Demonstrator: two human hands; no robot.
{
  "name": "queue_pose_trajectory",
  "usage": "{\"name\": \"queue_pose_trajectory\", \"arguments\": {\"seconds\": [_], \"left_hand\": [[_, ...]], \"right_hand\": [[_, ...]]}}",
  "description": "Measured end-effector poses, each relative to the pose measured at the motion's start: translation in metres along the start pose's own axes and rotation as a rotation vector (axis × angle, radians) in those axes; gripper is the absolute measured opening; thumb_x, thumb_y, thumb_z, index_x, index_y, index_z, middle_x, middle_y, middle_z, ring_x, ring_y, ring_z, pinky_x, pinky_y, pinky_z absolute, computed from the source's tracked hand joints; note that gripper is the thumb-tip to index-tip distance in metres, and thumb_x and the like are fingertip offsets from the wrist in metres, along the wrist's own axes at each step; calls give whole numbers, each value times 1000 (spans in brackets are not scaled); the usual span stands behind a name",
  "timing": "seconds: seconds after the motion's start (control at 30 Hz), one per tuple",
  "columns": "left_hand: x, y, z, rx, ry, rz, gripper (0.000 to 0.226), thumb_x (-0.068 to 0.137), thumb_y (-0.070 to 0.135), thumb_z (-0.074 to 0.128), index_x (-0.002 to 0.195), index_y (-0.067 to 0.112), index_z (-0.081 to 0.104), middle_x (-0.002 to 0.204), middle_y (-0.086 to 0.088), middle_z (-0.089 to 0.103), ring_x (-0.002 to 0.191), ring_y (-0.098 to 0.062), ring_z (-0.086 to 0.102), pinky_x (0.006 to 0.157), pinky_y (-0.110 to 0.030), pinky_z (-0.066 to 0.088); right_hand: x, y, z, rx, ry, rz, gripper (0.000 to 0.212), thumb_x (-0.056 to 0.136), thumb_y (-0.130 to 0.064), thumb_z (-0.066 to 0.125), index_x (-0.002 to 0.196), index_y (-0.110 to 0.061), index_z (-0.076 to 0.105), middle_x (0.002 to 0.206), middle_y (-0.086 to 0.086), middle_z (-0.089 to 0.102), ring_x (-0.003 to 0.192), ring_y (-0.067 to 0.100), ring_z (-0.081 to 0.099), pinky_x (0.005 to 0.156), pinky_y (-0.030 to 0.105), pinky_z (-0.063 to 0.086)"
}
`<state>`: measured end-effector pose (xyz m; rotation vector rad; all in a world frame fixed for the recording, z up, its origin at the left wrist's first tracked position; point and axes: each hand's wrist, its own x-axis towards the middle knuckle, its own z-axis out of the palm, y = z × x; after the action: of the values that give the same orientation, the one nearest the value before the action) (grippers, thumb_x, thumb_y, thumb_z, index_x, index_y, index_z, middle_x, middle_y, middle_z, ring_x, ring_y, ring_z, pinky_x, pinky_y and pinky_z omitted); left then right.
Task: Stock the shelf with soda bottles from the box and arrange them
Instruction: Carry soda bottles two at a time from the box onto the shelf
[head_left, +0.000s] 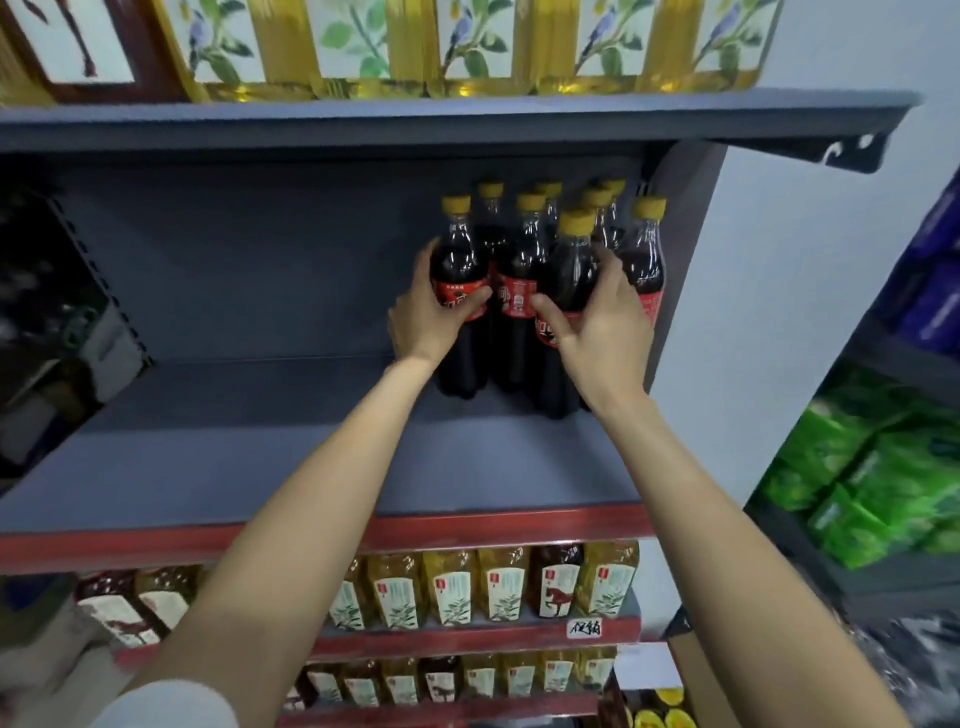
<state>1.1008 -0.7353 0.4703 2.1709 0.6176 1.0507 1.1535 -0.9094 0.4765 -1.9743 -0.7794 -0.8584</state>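
Several dark soda bottles with yellow caps and red labels stand grouped at the right end of the grey shelf (260, 447). My left hand (428, 314) grips the leftmost front bottle (460, 260) around its label. My right hand (602, 317) grips the front right bottle (569, 260), thumb across its label. Both bottles stand upright on the shelf. One bottle (517, 291) stands between them, another (644, 260) is at the far right, and more stand behind. The box shows only as an open cardboard flap (691, 675) at the bottom right.
The shelf's left and middle part is bare grey board. Large oil bottles (467, 47) fill the shelf above. Smaller oil bottles (498, 582) line the shelves below. Green packets (872, 478) sit on a neighbouring rack at the right.
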Motion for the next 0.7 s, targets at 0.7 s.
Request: {"name": "queue_pose_trajectory", "arguments": {"seconds": [0.7], "left_hand": [[8,-16,-3,28,15,34,79,91,36,60,151,17,13,154,-12,25,140,-29,27,111,-39,27]], "right_hand": [[-30,-10,4,-48,241,-188,28,89,-19,61,115,-8,63,112,12,62,103,30,54,86,47,43]]}}
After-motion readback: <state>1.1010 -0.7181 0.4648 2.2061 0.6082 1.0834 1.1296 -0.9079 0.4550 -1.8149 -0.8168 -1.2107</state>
